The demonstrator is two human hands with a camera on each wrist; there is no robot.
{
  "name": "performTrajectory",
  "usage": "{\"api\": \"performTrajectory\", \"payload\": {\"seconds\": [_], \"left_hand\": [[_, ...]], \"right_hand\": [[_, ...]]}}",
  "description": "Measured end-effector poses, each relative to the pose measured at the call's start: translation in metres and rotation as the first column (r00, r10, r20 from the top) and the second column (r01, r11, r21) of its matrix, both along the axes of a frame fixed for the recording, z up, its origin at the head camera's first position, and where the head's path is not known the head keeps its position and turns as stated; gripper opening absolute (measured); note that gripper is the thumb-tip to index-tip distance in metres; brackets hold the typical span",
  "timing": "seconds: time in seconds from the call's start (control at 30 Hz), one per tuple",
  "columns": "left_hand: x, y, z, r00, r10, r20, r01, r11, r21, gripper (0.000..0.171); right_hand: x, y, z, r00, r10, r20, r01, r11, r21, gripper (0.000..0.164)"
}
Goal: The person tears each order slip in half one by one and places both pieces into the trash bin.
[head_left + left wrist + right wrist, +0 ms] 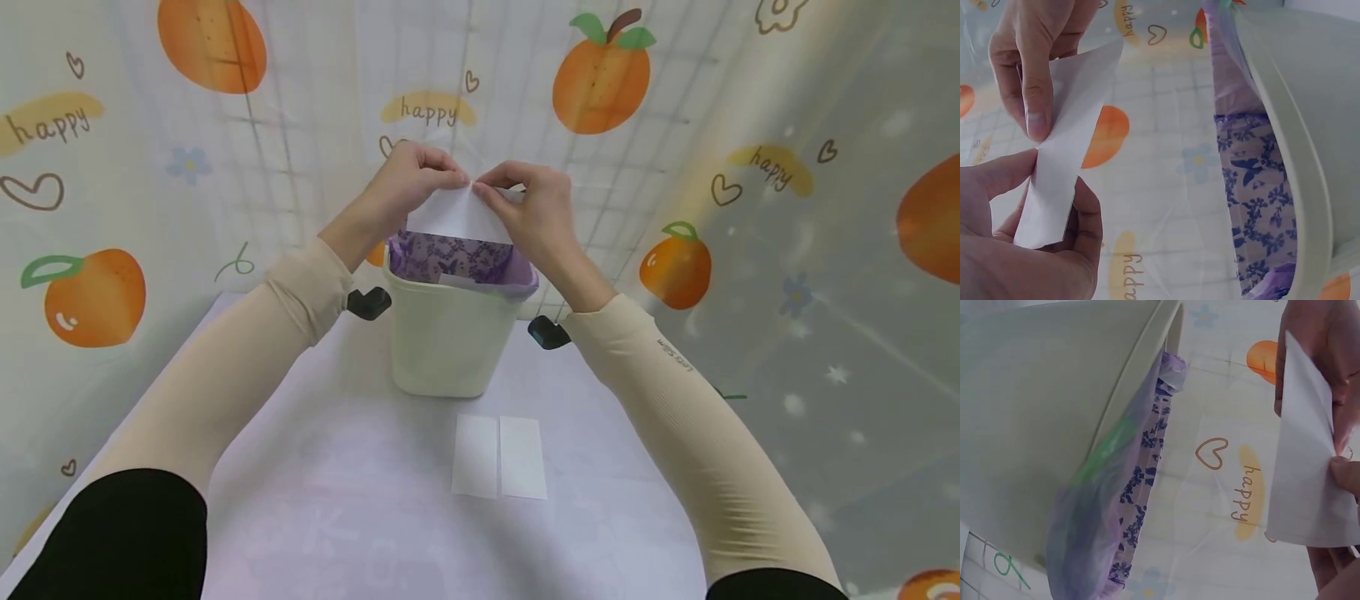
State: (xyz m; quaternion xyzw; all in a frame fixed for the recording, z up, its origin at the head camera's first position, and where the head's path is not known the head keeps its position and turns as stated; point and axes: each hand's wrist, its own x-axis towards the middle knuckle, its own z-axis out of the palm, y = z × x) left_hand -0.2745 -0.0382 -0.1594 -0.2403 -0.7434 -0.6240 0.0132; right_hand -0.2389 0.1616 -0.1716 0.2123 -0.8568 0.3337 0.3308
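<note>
Above the bin, my left hand (408,179) and my right hand (536,204) pinch the top edge of a white piece of paper (453,218) between thumbs and fingers. Their fingertips almost meet at its middle. In the left wrist view the paper (1054,194) looks slightly bent where both thumbs press it. The right wrist view shows its broad white face (1304,481) as plain. Below the hands stands a pale cream bin (453,342), upright, lined with a purple bag (517,271). A blue-purple floral and butterfly pattern (450,257) shows inside it.
Two white paper rectangles (475,457) lie side by side on the white tabletop (337,517), in front of the bin. A white scrap (457,281) shows at the bin's front rim. Behind hangs a curtain (315,67) printed with oranges, with a wire grid behind it.
</note>
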Motion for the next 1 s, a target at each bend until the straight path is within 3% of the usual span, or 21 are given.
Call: {"api": "performTrajectory", "payload": {"seconds": [0.23, 0.4, 0.63, 1.0], "left_hand": [[-0.002, 0.005, 0.005, 0.997, 0.014, 0.074, -0.014, 1.000, -0.001, 0.013], [-0.006, 0.006, 0.004, 0.997, 0.027, 0.073, -0.023, 0.999, -0.046, 0.014], [-0.011, 0.007, -0.008, 0.996, -0.006, 0.092, 0.009, 1.000, -0.030, 0.017], [-0.021, 0.007, -0.028, 0.994, 0.051, 0.101, -0.044, 0.997, -0.063, 0.013]], "right_hand": [[0.001, 0.002, 0.000, 0.998, -0.025, -0.050, 0.025, 1.000, 0.001, 0.016], [0.005, 0.003, -0.001, 0.998, -0.003, -0.065, 0.004, 1.000, 0.007, 0.016], [0.011, 0.005, -0.002, 0.996, 0.032, -0.089, -0.032, 0.999, -0.002, 0.014], [0.028, -0.004, 0.006, 0.978, 0.108, -0.181, -0.109, 0.994, 0.004, 0.013]]}}
